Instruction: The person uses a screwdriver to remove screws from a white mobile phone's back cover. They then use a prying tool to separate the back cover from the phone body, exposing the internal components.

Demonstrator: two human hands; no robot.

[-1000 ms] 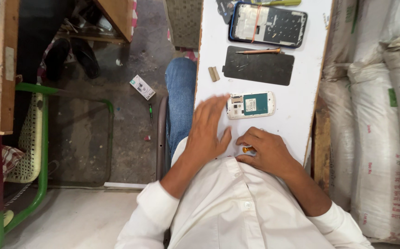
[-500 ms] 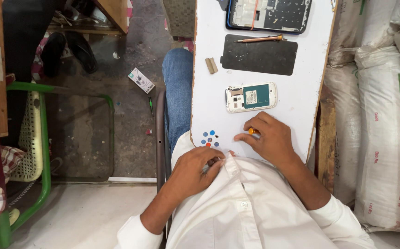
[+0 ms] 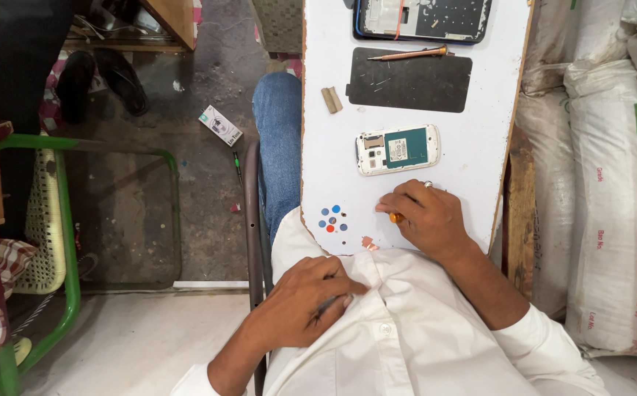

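An opened small phone (image 3: 397,149), white with a teal inner board, lies on the white board (image 3: 333,169) across my lap. My right hand (image 3: 423,218) rests on the board just below the phone, fingers curled around a small orange-tipped tool (image 3: 396,217). My left hand (image 3: 305,302) is off the board, pressed against my white shirt with fingers bent; a dark thin thing seems tucked between its fingers, too hidden to name. Small coloured dots (image 3: 332,218) mark the board's near left corner.
Farther up the board lie a black mat (image 3: 409,81), a copper-coloured pen-like tool (image 3: 409,53), a small tan block (image 3: 331,100) and a larger opened device frame (image 3: 423,18). White sacks (image 3: 597,183) stand right. A green-framed chair (image 3: 47,220) and a small box (image 3: 221,125) are on the floor left.
My left hand left the board beside the phone and dropped down to my shirt. My right hand stayed by the phone's lower edge. The camera view shifted slightly.
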